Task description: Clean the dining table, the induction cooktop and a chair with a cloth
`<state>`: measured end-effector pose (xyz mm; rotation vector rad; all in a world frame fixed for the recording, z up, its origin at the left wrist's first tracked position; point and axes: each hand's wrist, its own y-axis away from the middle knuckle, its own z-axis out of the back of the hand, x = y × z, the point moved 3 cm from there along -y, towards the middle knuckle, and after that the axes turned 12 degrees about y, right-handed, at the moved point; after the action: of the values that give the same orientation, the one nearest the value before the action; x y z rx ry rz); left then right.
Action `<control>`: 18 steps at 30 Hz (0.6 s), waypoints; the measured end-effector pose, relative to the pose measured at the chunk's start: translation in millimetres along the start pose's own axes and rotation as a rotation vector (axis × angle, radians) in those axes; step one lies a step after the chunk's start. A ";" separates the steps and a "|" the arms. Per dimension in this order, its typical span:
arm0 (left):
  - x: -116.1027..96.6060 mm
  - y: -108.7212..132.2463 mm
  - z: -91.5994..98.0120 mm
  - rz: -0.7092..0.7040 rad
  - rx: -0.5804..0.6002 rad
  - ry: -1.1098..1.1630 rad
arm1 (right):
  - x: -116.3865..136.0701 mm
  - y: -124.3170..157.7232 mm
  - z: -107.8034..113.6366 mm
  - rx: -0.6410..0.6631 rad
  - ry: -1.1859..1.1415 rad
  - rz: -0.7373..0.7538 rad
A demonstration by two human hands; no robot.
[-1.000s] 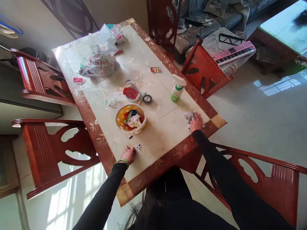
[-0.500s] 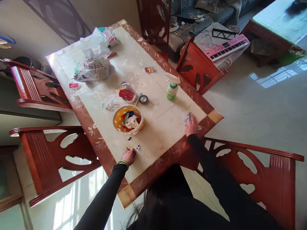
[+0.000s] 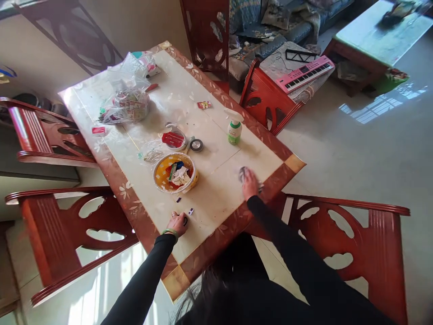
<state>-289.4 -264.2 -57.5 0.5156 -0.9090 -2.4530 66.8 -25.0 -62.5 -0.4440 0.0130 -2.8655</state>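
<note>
My right hand (image 3: 249, 184) presses a crumpled grey cloth (image 3: 242, 174) flat against the tabletop near the table's right end; its fingers are closed over the cloth. On the near left part of the table rests my left hand (image 3: 177, 224), curled around a small dark loop-shaped thing (image 3: 185, 221) whose kind I cannot make out. Right by that hand lie a small white-and-dark scrap (image 3: 191, 211) and a small dark piece (image 3: 178, 199). Beyond them stands a yellow basket (image 3: 157, 174) lined with clear plastic, holding crumpled paper and wrappers.
A spray bottle (image 3: 234, 132) stands upright toward the table's far right edge. Black tape (image 3: 196, 145), a red packet (image 3: 173, 139) and a clear plastic bag of small packets (image 3: 130, 106) lie farther back. Red wooden chairs (image 3: 345, 234) surround the table (image 3: 216, 155).
My right hand has slid the cloth leftward across the tabletop, away from the right corner. My left hand stays at the same spot on the table. The whole view has shifted slightly.
</note>
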 end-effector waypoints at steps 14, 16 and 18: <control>-2.5 -3.1 5.2 0.012 0.015 -0.076 | -110.2 70.2 0.1 -0.298 -0.180 -0.581; -0.5 -4.1 3.9 0.019 0.015 -0.086 | -145.7 28.1 11.1 -0.327 -0.158 -0.642; 0.2 -4.3 3.0 0.008 0.017 -0.099 | -192.3 -23.7 28.1 -0.325 -0.087 -0.672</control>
<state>-292.3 -260.0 -58.4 0.3989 -0.9703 -2.4839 247.4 44.6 -91.8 -0.7578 0.3897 -3.5116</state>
